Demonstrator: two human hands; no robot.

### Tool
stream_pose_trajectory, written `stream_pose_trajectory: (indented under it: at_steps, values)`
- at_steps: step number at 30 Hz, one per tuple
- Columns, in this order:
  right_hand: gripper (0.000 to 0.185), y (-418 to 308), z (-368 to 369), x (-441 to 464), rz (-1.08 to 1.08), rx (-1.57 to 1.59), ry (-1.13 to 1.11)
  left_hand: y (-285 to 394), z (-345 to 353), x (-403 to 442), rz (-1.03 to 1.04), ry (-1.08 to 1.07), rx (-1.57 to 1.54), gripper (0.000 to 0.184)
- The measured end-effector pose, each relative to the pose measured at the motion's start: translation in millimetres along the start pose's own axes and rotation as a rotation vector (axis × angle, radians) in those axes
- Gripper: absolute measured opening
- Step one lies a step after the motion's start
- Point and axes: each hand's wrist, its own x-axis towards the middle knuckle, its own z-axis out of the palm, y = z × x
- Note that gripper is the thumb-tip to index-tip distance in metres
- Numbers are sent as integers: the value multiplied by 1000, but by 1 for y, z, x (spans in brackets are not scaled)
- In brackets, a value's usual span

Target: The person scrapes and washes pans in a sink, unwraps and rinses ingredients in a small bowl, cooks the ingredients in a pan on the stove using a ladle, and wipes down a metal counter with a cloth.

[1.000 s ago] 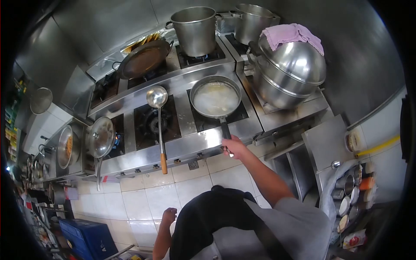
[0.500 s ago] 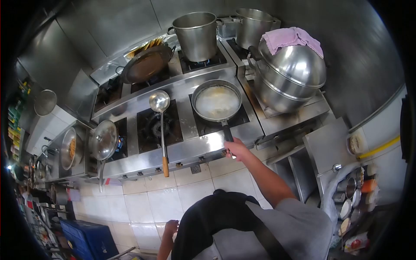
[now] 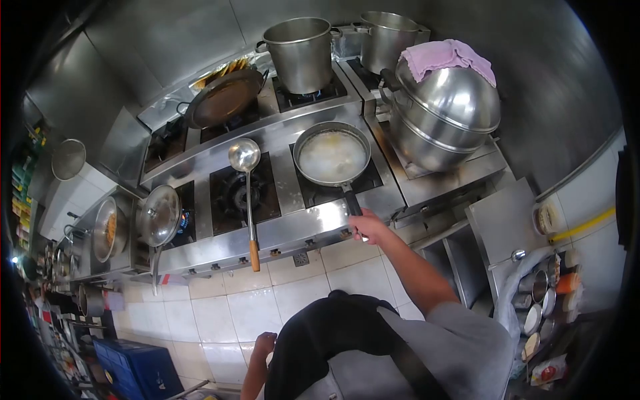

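A frying pan [image 3: 333,155] with cloudy, whitish liquid and pale yellowish bits in it sits on the front right burner. My right hand [image 3: 369,227] is closed around its black handle [image 3: 353,202]; a small white bit shows at the bottom of the grip. Low beside my body, well away from the stove, hangs my left hand [image 3: 265,344] with its fingers curled; whether it holds anything is hidden. Left of the pan, a ladle [image 3: 245,156] with a wooden handle end lies across the middle front burner.
Two tall steel pots [image 3: 299,57] [image 3: 387,41] stand on the back burners. At right is a large domed steel pot [image 3: 443,127] with a pink cloth [image 3: 449,59] on top. A lidded pan [image 3: 160,217] sits front left, above a blue crate [image 3: 137,367] on the floor.
The liquid and the yellowish bits in the pan have shifted. My right hand keeps its grip on the handle with hardly any movement; my left hand has risen slightly.
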Motion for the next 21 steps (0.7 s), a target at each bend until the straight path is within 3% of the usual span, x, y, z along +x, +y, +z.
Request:
stream_pose_trajectory:
  at_steps: [4, 6, 7, 8, 10, 11, 12, 13, 15, 16, 17, 18, 21]
  values:
    - [17, 12, 6, -2, -11, -18, 76, -15, -4, 0, -146, -80, -93, 18]
    - [20, 18, 3, -6, -53, -29, 88, -16, -10, 1, 37, -180, 199, 24]
    - [22, 21, 1, -8, -95, -42, 95, -11, -8, -3, 31, -182, 194, 24]
    - [22, 22, -2, -14, -89, -45, 89, -5, -3, -7, -240, -82, -252, 25]
    - [26, 18, -5, -32, -454, -504, 468, -3, -2, -17, -520, 36, -698, 27]
    - [26, 9, 4, -47, -455, -507, 451, -8, 1, -20, -292, 61, -409, 27]
    - [26, -1, 15, -67, -752, -720, 551, -12, 6, -24, -72, 84, -119, 27]
    - [26, -3, 24, -77, -1057, -924, 640, -12, 16, -30, -97, 95, -125, 27]
    - [27, 27, 70, -54, -800, -634, 181, -9, 32, -46, -300, 121, -306, 26]
    - [29, 44, 101, -35, -769, -646, 62, -6, 34, -55, -375, 143, -368, 25]
    - [30, 60, 135, -12, -738, -658, -54, -2, 29, -63, -325, 139, -286, 25]
    - [36, 69, 169, 8, -489, -675, -104, 3, 27, -73, -276, 130, -204, 25]
    - [57, 119, 262, 87, -99, -473, -123, 16, 35, -98, -438, 147, -246, 25]
